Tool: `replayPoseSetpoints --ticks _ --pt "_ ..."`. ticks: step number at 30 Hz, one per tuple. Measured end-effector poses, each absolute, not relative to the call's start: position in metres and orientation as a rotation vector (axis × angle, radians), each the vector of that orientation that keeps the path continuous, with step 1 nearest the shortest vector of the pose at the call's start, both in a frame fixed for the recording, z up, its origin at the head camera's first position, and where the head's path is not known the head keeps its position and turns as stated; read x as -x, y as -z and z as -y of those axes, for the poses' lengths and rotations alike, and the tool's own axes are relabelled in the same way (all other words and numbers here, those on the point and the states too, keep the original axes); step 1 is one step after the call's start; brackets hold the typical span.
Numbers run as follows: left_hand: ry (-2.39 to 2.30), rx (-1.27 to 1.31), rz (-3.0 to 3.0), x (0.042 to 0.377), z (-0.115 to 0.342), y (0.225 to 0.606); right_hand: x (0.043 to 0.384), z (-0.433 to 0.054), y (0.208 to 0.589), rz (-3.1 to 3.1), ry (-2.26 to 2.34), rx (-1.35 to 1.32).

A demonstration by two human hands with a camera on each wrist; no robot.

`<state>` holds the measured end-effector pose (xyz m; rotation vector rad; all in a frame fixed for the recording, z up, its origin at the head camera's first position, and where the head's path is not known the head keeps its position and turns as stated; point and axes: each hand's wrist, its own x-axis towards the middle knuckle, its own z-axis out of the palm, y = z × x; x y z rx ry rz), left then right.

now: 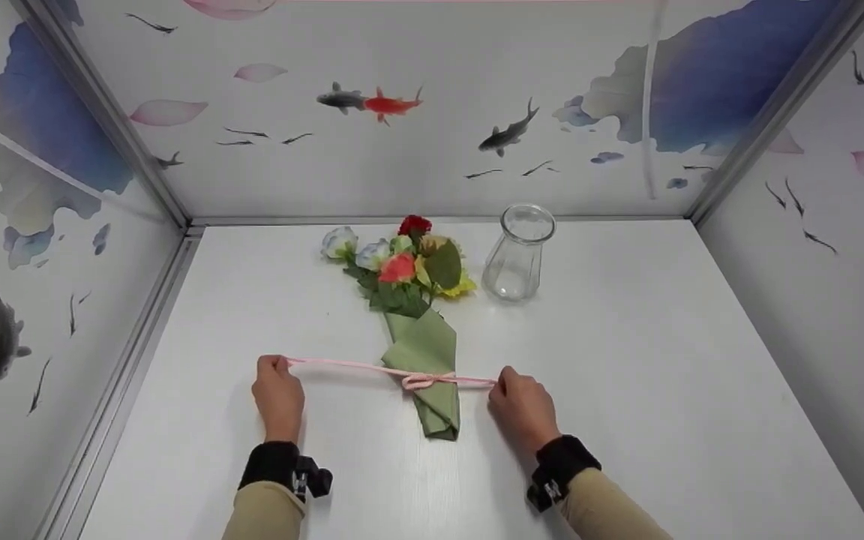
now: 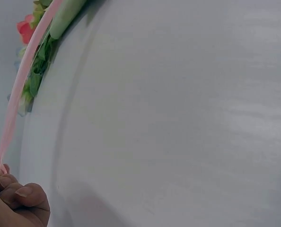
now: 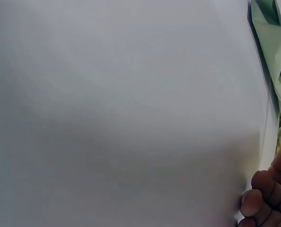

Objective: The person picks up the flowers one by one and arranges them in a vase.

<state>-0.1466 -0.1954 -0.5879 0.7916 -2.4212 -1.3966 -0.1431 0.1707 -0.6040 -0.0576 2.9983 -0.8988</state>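
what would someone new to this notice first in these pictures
The bright flowers, probably, at the back middle of the white table, with a green wrap nearer the person. Next, the pink ribbon looped on that wrap, stretching from the left hand to the right hand, each pinching it. A clear glass vase stands right of the flowers.

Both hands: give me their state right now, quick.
Left hand: closed, holding the pink ribbon left of the green wrapping.
Right hand: closed, holding the same ribbon right of the wrapping.
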Motion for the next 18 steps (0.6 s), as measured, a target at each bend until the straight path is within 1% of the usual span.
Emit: replayPoseSetpoints --ticks 18 --pt "1.412 -0.843 2.385 0.14 0.21 0.589 0.144 -0.193 0.605 -2.978 0.912 -0.065"
